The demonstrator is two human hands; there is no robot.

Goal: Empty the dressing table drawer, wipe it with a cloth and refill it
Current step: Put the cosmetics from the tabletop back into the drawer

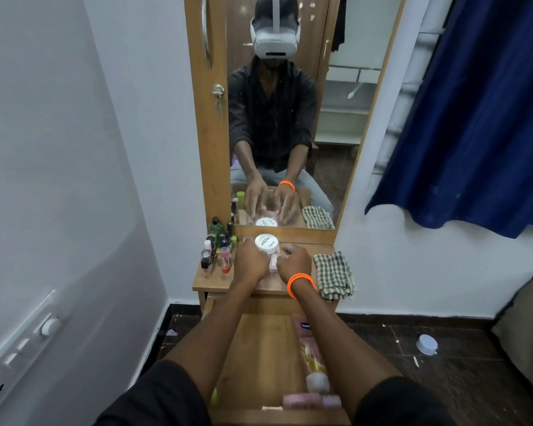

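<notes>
Both hands – left hand (pixel 249 260) and right hand (pixel 294 260) – are curled round a clear plastic box (pixel 271 262) just in front of the mirror (pixel 336 87), white jar (pixel 266 243) on top – probably light, slippery, so grip low at the sides.

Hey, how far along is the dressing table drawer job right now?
Partly through, though emptying or refilling can't be told. Small bottles stand on the tabletop. In hand: the left hand and right hand grip a clear pack with a white jar on it. Left: the open drawer holds a pink tube and other items; the checked cloth lies folded.
</notes>
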